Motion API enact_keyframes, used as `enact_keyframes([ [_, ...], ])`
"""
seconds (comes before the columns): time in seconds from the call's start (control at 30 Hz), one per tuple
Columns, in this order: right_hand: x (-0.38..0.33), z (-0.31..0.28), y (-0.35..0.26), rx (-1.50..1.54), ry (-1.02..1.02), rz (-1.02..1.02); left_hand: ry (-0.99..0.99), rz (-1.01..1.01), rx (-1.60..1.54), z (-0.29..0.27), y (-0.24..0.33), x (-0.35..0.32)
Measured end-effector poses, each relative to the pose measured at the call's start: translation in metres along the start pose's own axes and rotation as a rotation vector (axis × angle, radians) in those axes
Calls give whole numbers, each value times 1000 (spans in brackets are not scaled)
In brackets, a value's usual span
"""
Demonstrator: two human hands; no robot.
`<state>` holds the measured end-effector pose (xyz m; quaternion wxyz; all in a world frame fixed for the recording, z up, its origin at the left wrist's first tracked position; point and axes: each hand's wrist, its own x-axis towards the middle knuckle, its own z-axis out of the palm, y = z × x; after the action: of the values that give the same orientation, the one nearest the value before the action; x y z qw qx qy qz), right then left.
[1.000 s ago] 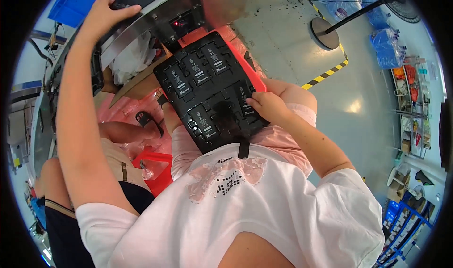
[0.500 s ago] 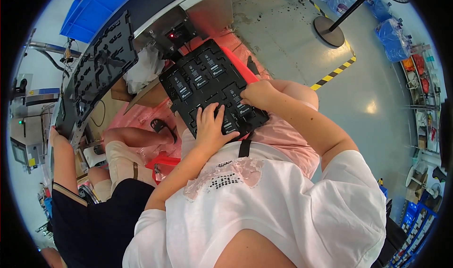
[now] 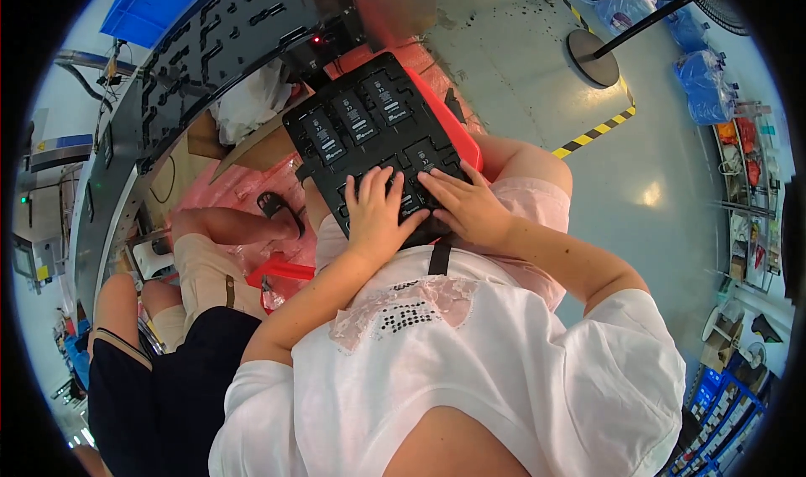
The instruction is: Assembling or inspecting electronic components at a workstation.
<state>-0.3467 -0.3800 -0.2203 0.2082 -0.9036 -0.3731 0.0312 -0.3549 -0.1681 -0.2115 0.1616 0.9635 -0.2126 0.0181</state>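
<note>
A black plastic tray [image 3: 363, 161] rests tilted across my lap, with shaped recesses holding several flat black battery packs. Three packs, including the middle one [image 3: 356, 116], lie in the far row. Another pack [image 3: 422, 154] sits in the nearer row, and my hands partly hide the packs beside it. My left hand [image 3: 376, 217] is open, fingers spread over the tray's near left part. Flat on the near right part lies my right hand [image 3: 474, 212], open, its fingertips touching the packs close to my left fingers. What is under both palms is hidden.
Red plastic [image 3: 457, 133] shows along the tray's right side. Another black tray [image 3: 210, 40] lies on the bench at the far left, near a device with a red light [image 3: 316, 40]. A co-worker [image 3: 189, 385] sits at my left. A fan's round base [image 3: 592, 57] stands far right.
My right hand has left the tray's right edge, its fingers now flat on the packs. The other tray at far left has gone from tilted to lying flatter. The co-worker's arm has drawn back.
</note>
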Motion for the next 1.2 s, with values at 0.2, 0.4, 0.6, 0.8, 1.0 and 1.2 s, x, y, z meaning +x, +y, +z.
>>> enact_keyframes([
  [0.2, 14, -12, 15, 141, 284, 163, 635, -539, -1811, -120, -42, 97],
  [0.4, 25, 5, -2, 225, 360, 223, -69, -19, -2601, -155, -198, 92],
  [0.6, 53, -20, 19, 94, 677, 208, 663, -894, -1829, -181, -99, 105],
  [0.8, 225, -188, 13, -108, 949, -192, 841, -342, -728, -227, -88, 142],
  [1.0, 246, -148, 8, -654, 246, 21, 593, -723, -1295, -152, -87, 84],
  [1.2, 95, -132, -83, 18, -85, -189, 489, -432, -1763, -117, -85, 37],
])
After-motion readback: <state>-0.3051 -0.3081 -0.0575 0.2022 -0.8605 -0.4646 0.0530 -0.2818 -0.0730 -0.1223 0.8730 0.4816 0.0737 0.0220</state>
